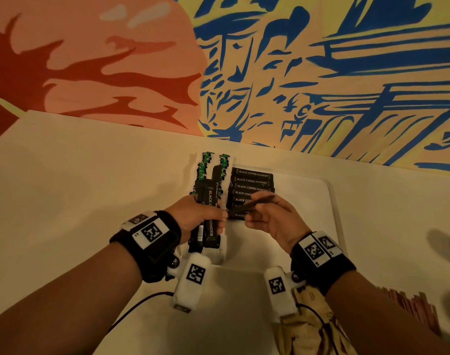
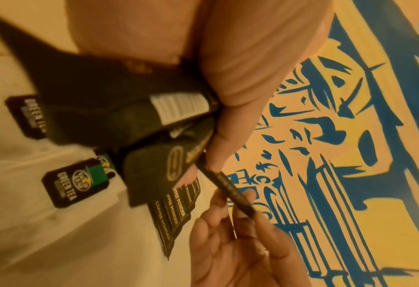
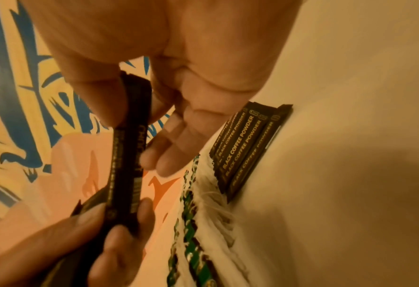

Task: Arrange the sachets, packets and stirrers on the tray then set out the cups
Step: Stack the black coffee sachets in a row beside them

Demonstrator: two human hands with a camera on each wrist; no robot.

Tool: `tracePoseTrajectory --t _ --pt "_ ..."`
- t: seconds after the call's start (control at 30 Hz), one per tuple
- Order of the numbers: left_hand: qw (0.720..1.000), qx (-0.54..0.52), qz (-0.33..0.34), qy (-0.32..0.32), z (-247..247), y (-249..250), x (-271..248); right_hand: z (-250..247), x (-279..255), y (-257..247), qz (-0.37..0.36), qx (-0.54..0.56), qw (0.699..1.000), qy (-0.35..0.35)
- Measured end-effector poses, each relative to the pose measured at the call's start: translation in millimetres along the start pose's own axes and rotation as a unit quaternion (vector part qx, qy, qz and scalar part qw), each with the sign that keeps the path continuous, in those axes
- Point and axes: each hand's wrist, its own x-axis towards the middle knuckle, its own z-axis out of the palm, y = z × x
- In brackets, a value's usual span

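Hidden: the lower ends of the black sachets on the tray [image 1: 329,201] lie under both hands; how many sit in that row cannot be counted.
Cut off: the beige printed packets [image 1: 313,326] beside the right forearm and the reddish-brown stirrers [image 1: 413,306] run out under the arm and toward the frame's lower right edge.
Hard to make out: a patterned object at the far right edge of the head view is blurred and cannot be identified; both wrist views are smeared.
Left hand [image 1: 200,216]: fingers curled round a bundle of black sachets [image 1: 208,201], held upright over the tray's left part.
Right hand [image 1: 267,216]: thumb and fingertips pinch a single black sachet [image 1: 252,204], which slants between the two hands; its lower end meets the left hand's fingers.
Laid row [image 1: 252,187]: black sachets overlapping on the tray, just right of the bundle.
Tea bags [image 1: 206,165]: two columns with green tags and white strings along the tray's left edge, partly behind the bundle.
Writing, sachets: "BLACK COFFEE POWDER" in pale letters on the laid row and the bundle; a white barcode panel [image 2: 181,105] on one held sachet.
Writing, tea tags: "GREEN TEA" on a dark tag [image 2: 77,182] in the left wrist view; smaller print unreadable.
Writing, pinched sachet: letters visible in the right wrist view, too blurred to read.
Wrist bands: black, carrying white blocks with square black-and-white codes [image 1: 152,233].
Wall: mural in orange, red, yellow and blue [image 1: 321,73] behind the white table [image 1: 77,175].
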Motion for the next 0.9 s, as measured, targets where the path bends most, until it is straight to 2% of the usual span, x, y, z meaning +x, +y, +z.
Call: tracePoseTrajectory --t 0.17,0.3,0.4,0.57,0.67,0.9 --pt "0.992 0.081 0.054 0.077 -6 -1 5 -6 3 8 0.008 -0.038 0.999 0.021" --pt "0.988 0.090 0.071 0.099 -7 -2 6 -15 4 11 0.010 -0.075 0.997 0.022" --pt "0.986 0.090 0.076 0.115 -8 -2 9 -23 7 12 0.007 -0.128 0.991 0.048" --pt "0.987 0.095 0.073 0.110 -10 0 6 -41 6 15 0.018 -0.184 0.980 0.072" --pt "0.987 0.100 0.069 0.105 -11 0 7 -52 5 14 0.000 -0.195 0.976 0.096" --pt "0.987 0.127 0.042 0.088 -9 -1 9 -55 6 -1 -0.063 -0.097 0.979 0.169"
